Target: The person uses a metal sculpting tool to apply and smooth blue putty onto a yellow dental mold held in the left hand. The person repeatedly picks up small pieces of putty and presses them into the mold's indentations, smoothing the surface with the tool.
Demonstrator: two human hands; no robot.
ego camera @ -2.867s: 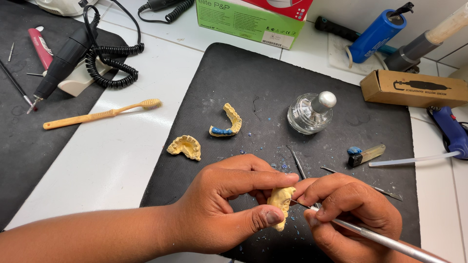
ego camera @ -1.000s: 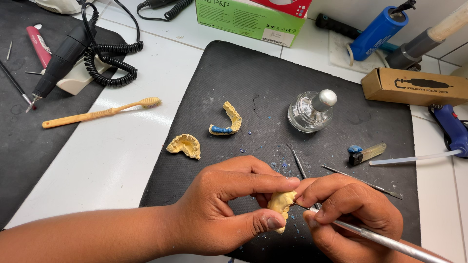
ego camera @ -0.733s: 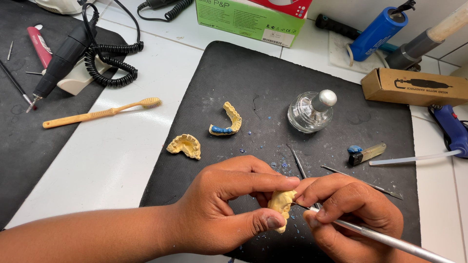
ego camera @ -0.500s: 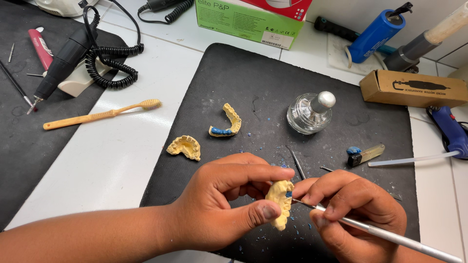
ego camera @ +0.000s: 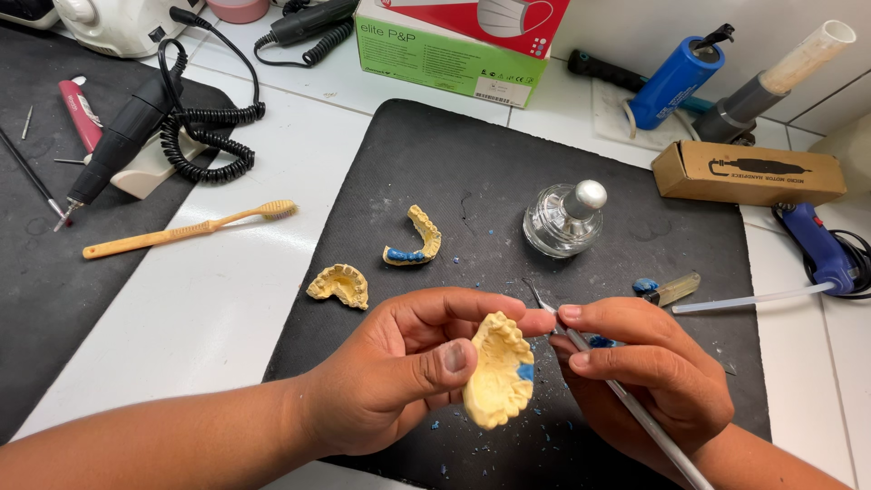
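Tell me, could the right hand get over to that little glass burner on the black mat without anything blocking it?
Probably yes. The glass burner stands on open black mat just beyond the right hand, with nothing between them. But that hand holds a thin metal tool, so it would likely have to set it down first.

head cam | looks down, forward | close over black mat [ego camera: 472,181]

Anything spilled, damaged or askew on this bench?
Small blue crumbs lie scattered on the black mat under the left hand and right hand, near the yellow dental cast. They look like loose shavings. Nothing else stands out.
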